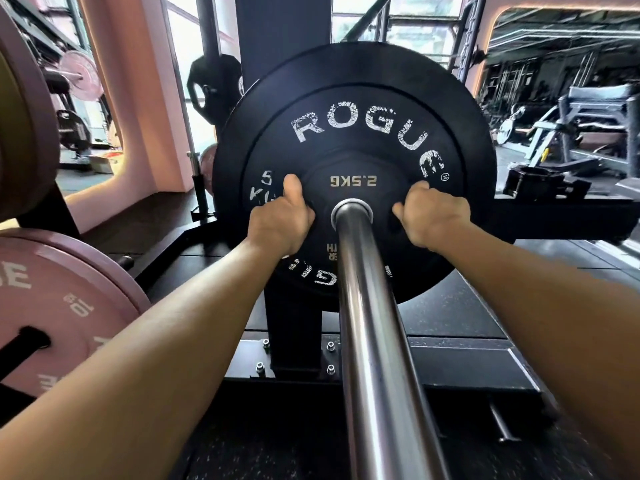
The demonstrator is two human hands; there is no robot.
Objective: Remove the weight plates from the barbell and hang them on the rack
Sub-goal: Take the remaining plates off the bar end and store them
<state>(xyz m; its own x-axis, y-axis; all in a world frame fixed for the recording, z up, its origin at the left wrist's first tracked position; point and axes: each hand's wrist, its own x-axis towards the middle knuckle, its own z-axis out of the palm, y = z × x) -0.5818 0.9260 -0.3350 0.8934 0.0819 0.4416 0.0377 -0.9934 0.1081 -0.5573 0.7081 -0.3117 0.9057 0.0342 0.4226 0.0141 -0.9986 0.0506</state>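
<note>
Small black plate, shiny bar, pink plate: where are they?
small black plate [351,181]: head view, on its 2.5KG label.
shiny bar [367,299]: head view, mid sleeve.
pink plate [62,306]: head view, its face.

The long round steel barbell sleeve [367,306] was polished and glossy, with faint scuffing. The large black rubber-like plate [353,109] appeared matt, its white lettering worn and flaked. The small black plate [351,168] looked smooth, semi-matt. The pink plate [65,306] showed a smooth satin finish.
</note>
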